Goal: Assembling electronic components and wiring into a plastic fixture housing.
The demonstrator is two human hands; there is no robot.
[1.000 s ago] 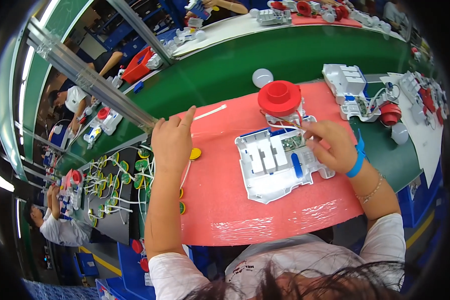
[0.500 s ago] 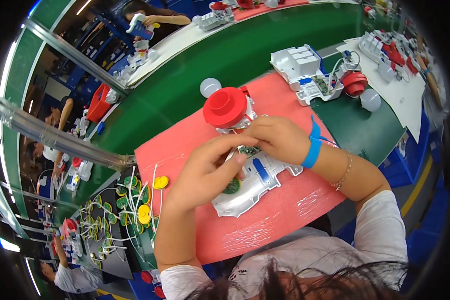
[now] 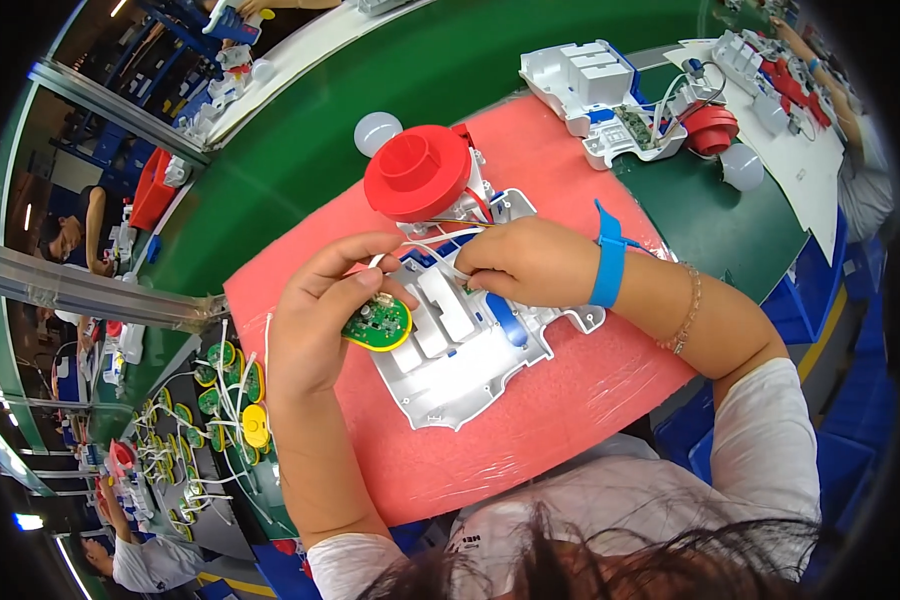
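In front of me a white plastic housing (image 3: 460, 378) lies with its inside facing up, showing box-like compartments and a blue piece (image 3: 506, 322). My left hand (image 3: 313, 318) grips a round green circuit board (image 3: 380, 324) with a yellow rim, above the housing's left side. White cable (image 3: 432, 241) runs between my two hands. My right hand (image 3: 538, 262) is closed with fingertips pinched at the cable, over the middle of the housing; the exact end in its grip is partly hidden. A red stepped round part (image 3: 417, 172) sits at the housing's far end.
Pink foam (image 3: 590, 385) covers the work surface. A white globe (image 3: 377, 133) lies behind the red part. Another opened housing (image 3: 590, 90) stands at the far right. Several yellow-rimmed boards (image 3: 256, 425) with cables lie at the left. Co-workers sit along the far-left bench.
My hands, close together before, have moved apart. The left one has drawn leftward with the circuit board, now in plain sight, and white cable shows between the hands. The view has shifted slightly.
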